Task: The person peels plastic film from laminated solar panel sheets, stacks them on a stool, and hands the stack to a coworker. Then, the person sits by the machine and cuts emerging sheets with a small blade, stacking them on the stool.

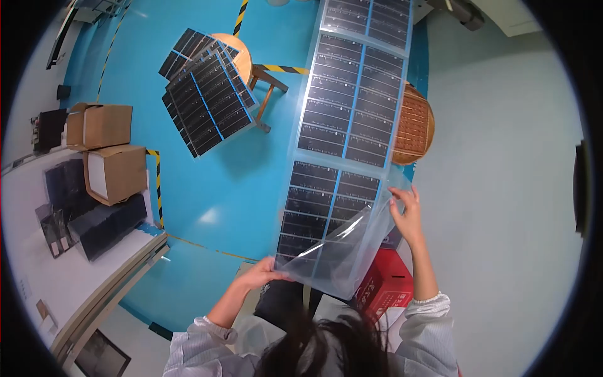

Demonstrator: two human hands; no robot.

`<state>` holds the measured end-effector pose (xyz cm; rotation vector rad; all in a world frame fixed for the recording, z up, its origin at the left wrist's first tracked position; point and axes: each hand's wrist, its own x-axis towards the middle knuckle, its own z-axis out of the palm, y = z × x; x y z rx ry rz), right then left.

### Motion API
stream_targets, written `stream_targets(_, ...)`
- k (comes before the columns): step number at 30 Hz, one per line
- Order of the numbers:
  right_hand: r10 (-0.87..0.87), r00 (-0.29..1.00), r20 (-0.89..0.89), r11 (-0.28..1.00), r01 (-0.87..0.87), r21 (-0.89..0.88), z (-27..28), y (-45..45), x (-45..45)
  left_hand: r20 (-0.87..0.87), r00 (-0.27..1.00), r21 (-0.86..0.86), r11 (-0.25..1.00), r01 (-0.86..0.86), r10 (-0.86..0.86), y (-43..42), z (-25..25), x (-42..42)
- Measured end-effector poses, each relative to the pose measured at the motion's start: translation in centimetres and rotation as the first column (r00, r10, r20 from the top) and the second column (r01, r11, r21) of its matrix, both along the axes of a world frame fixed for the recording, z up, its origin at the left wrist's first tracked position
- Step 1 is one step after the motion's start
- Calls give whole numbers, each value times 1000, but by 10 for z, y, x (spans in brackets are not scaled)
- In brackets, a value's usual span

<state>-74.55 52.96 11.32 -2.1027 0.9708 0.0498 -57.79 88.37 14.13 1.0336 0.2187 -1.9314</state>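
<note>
A long strip of dark printed panels (352, 94), each divided by a blue line, runs from the top of the head view down toward my body. Clear plastic film (342, 251) lies over its near end, with a corner folded up and catching the light. My left hand (262, 274) pinches the film at the strip's lower left corner. On the opposite side, my right hand (407, 213) grips the film's right edge between thumb and fingers, lifted above the panels. Whether the left fingers also hold the strip itself, I cannot tell.
A stack of similar dark panels (210, 103) rests on a round wooden stool (242, 60) at the left. A woven round seat (412, 125) shows beside the strip. Below the film stands a red box (391, 283). Cardboard boxes (116, 173) and dark sheets (107, 226) sit on the white table (81, 286).
</note>
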Motion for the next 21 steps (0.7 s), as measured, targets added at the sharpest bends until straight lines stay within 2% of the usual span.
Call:
stream_targets(3, 83, 996, 18, 989, -85, 123, -13, -10, 4, 8, 999, 27, 999, 32, -32, 1, -1, -1)
stream_targets(5, 96, 993, 67, 944, -112, 311, -17, -17, 6, 42, 996, -14, 996, 83, -82, 2, -1, -1)
stream_targets(9, 232, 968, 94, 899, -250, 361, -19, -22, 11, -11, 1000, 65, 998, 22, -21, 6, -9, -12)
stream_targets(11, 106, 994, 33, 994, -107, 30, -10, -13, 20, 29, 1000, 55, 998, 0, -2, -1, -4, -9)
stream_targets(12, 112, 993, 32, 993, -113, 36, -2, -9, 22, 27, 1000, 61, 998, -6, 4, -3, -1, -8)
stream_targets(14, 236, 967, 98, 971, -232, -52, 18, 4, 28, 21, 1000, 78, 997, 14, -15, -4, 2, -7)
stream_targets(16, 428, 895, 124, 840, -445, 310, 49, 31, 51, 22, 1000, 60, 998, 8, -9, -2, 4, -9)
stream_targets(18, 545, 790, 281, 791, -596, 139, 44, 89, 53, 30, 1000, 37, 999, 1, -2, -3, 6, -12)
stream_targets(21, 573, 780, 251, 767, -619, 169, 62, 126, 59, 76, 997, 69, 997, -19, 13, -10, 19, -16)
